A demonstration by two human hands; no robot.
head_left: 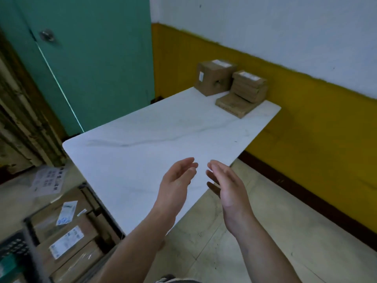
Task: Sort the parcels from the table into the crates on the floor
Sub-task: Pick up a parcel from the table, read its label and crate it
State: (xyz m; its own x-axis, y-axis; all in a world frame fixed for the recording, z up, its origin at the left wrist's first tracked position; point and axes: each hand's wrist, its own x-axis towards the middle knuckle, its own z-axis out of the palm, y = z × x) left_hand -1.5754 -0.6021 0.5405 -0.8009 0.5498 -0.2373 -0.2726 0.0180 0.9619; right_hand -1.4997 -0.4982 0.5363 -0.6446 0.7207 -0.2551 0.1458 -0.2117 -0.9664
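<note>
Brown cardboard parcels sit at the far corner of the white table [142, 152]: a cube-shaped box [214, 77], a small stack of flat boxes [250, 86], and a flat box [234, 106] lying under that stack. My left hand [176, 184] and my right hand [226, 184] hover over the table's near edge, palms facing each other, fingers straight, holding nothing. Both hands are far from the parcels. On the floor at lower left, a dark crate [30, 235] holds several labelled cardboard parcels [67, 240].
A teal door [91, 64] stands behind the table on the left. A yellow-and-white wall [306, 94] runs along the right. A printed sheet [50, 179] lies on the floor beside the crate. Tiled floor [265, 231] shows to the right of the table.
</note>
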